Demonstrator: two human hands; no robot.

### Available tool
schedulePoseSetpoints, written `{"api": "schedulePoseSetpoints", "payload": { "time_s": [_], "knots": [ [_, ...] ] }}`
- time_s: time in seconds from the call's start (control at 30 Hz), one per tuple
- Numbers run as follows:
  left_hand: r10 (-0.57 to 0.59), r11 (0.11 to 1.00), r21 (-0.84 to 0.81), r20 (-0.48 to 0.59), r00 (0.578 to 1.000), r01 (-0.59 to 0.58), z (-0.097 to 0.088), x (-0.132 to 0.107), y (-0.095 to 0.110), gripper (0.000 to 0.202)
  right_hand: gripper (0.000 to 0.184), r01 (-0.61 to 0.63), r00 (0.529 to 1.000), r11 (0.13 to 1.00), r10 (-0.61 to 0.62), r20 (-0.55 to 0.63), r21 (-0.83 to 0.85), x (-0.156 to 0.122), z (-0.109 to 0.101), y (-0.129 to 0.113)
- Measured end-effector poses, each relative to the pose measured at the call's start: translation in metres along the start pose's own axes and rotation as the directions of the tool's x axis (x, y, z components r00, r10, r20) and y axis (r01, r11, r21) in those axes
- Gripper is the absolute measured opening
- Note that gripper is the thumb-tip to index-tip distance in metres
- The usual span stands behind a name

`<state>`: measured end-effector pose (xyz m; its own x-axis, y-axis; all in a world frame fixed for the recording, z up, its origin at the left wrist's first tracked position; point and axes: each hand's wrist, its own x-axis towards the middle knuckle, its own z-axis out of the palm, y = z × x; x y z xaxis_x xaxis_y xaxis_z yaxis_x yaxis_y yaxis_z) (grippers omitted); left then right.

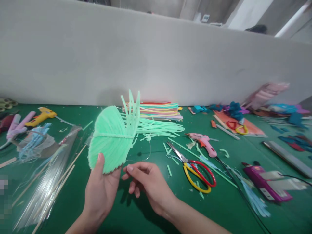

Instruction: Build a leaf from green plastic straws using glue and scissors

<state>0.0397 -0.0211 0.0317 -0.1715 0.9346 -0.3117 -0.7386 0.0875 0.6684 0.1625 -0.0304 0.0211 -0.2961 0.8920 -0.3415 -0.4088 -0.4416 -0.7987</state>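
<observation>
My left hand [101,188] holds up a mint-green leaf-shaped piece [108,138] made of plastic straws, thumb on its front and fingers behind it. Loose straw ends stick up from the piece's top right. My right hand [146,183] hovers just right of the piece's lower edge, fingers loosely curled, index fingertip near the edge, nothing visible in it. Behind the piece lie loose green straws [158,127] and a stack of coloured straws [159,110] on the green table [136,214].
Red and yellow scissors [195,172] lie right of my right hand, with a pink glue gun [204,143] behind them. A purple device [266,183] is at right. A yellow glue gun [40,116] and clear plastic bags [46,175] are at left. A grey partition [146,55] bounds the table.
</observation>
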Motion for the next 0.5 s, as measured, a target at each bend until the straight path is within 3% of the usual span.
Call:
{"api": "schedulePoseSetpoints", "payload": {
  "time_s": [0.2,0.33,0.5],
  "knots": [
    [0.007,1.0,0.025,0.021,1.0,-0.008,-0.002,-0.006,-0.007,0.046,0.038,0.046,0.992,0.979,-0.022,-0.122,0.199,0.0,0.009,0.006],
    [-0.067,0.996,0.066,0.026,0.997,0.065,-0.004,-0.01,-0.01,0.059,0.037,-0.03,0.995,0.962,0.056,-0.086,0.27,0.004,0.01,0.004],
    [-0.035,0.997,0.076,0.011,0.999,0.034,-0.005,-0.01,-0.012,0.057,0.034,-0.035,0.996,0.962,0.057,-0.074,0.27,0.009,0.005,0.006]
  ]
}}
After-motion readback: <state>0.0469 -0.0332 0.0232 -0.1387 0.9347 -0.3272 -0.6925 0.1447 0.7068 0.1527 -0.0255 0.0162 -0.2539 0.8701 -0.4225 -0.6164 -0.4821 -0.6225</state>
